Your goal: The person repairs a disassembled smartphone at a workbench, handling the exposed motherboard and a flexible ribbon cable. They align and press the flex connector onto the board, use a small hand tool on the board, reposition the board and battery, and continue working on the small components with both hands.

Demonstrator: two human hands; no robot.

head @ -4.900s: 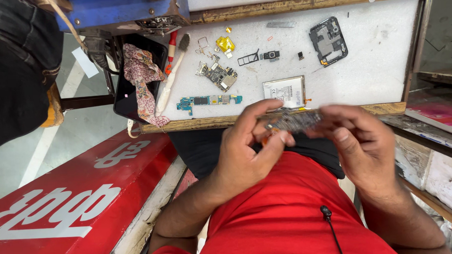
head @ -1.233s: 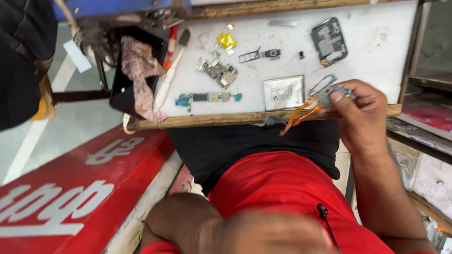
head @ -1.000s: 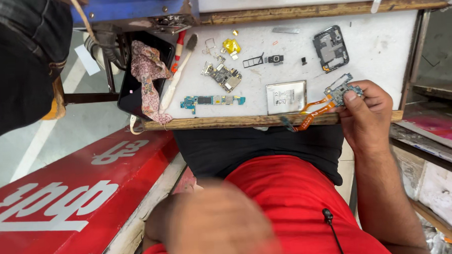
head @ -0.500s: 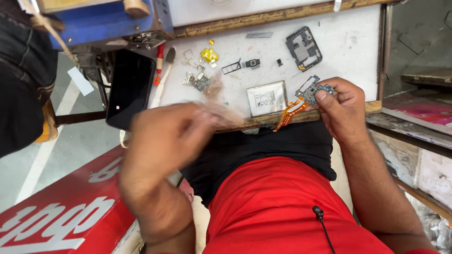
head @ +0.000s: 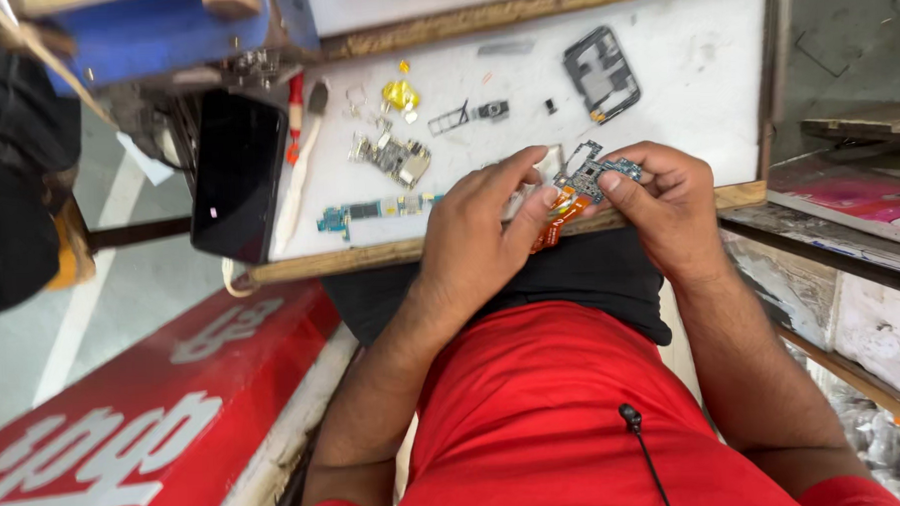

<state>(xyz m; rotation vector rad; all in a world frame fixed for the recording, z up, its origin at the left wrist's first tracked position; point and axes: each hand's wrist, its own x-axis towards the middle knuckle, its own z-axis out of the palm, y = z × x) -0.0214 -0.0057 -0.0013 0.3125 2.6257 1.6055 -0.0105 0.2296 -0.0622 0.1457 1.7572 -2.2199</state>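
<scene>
My two hands meet over the front edge of the white worktop (head: 703, 85). A small blue-green circuit board (head: 595, 171) with an orange flex cable (head: 552, 222) hanging from it is held between them. My right hand (head: 668, 200) grips the board's right end with thumb and fingertips. On the left end, where the cable begins, my left hand (head: 479, 232) pinches with thumb and forefinger. A pale battery lies on the worktop, mostly hidden behind my left hand.
On the worktop lie a black phone screen (head: 236, 176), a red-handled screwdriver (head: 295, 99), a white brush (head: 303, 178), a long green board (head: 369, 211), a small board (head: 397, 157), yellow foil (head: 402, 93) and a dark phone frame (head: 601, 73). A red sign (head: 127, 424) lies lower left.
My left hand rose from my lap and took hold of the board's left end. The patterned cloth that lay on the black screen is no longer in view. My right hand kept the board.
</scene>
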